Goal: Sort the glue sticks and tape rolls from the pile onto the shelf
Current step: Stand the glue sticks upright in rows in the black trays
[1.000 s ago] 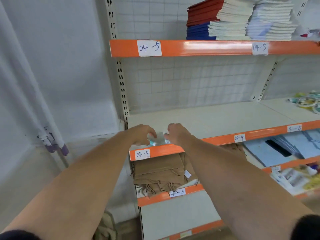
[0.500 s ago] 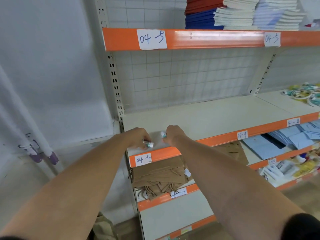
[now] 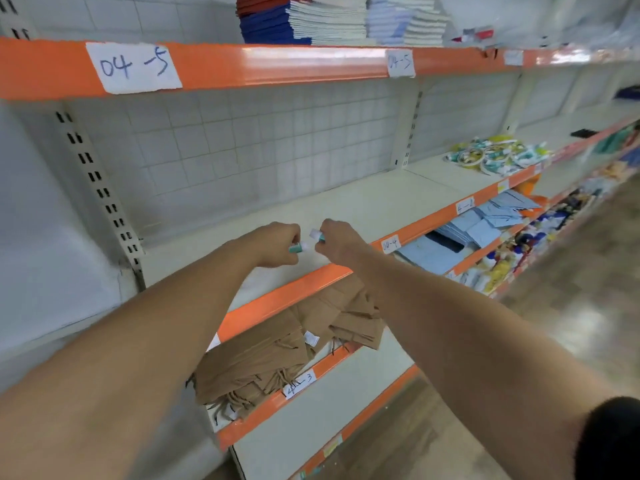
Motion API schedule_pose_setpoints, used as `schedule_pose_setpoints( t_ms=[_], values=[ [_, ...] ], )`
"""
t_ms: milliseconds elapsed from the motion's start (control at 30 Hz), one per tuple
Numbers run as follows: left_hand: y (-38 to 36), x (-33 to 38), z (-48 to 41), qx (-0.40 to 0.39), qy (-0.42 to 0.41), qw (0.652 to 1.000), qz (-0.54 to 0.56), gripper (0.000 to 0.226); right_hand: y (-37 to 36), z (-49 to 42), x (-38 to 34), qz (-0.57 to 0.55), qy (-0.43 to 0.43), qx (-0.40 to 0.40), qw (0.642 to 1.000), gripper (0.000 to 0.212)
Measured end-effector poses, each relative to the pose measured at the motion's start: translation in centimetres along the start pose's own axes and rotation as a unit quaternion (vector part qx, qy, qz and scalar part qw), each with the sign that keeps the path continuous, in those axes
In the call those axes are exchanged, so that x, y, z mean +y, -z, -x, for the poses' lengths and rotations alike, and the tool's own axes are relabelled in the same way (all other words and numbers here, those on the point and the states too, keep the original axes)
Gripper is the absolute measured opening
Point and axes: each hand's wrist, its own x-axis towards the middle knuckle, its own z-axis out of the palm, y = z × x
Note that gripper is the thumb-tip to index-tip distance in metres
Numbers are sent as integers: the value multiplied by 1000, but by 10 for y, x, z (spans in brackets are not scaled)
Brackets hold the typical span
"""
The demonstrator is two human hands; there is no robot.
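My left hand (image 3: 277, 245) is closed around a small glue stick (image 3: 298, 247) with a teal body and white cap, its tip poking out to the right. My right hand (image 3: 337, 242) grips another teal-and-white glue stick (image 3: 317, 234), cap pointing left. Both fists hover close together just above the front left part of the cream shelf (image 3: 363, 206) labelled 04-4. The pile of tape rolls and glue sticks (image 3: 491, 155) lies far to the right on the same shelf level.
The upper orange-edged shelf (image 3: 277, 64) marked 04-5 carries stacked notebooks (image 3: 332, 19). Below my hands, brown paper bags (image 3: 291, 344) fill shelf 04-3. Blue envelopes (image 3: 478, 226) and mixed stationery sit lower right. A slotted upright (image 3: 100, 195) stands at the left.
The camera has swung right and closer, bringing the pile into fuller view. My two hands have stayed close together over the shelf's front left, each still holding a glue stick.
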Motion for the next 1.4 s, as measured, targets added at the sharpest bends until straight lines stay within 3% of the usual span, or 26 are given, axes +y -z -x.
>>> schedule_pose_setpoints(
  t_ms=[100, 233, 500, 733, 900, 1400],
  values=[
    [-16, 63, -42, -18, -73, 997, -31, 26, 32, 14, 68, 6, -47, 43, 998, 27],
    [-57, 156, -83, -46, -175, 983, -27, 17, 54, 61, 168, 27, -131, 74, 988, 20],
    [-180, 305, -94, -94, -290, 952, -35, 10, 16, 198, 329, -2, -306, 91, 948, 19],
    [-268, 335, -62, -112, -322, 940, -6, 6, -42, 285, 369, -19, -378, 80, 922, 21],
    [-286, 343, -72, -110, -350, 930, -20, 13, -54, 310, 381, -20, -401, 92, 911, 20],
    [-284, 406, -261, -104, -422, 901, 4, 18, 15, 185, 483, -11, -472, 131, 871, 22]
  ],
)
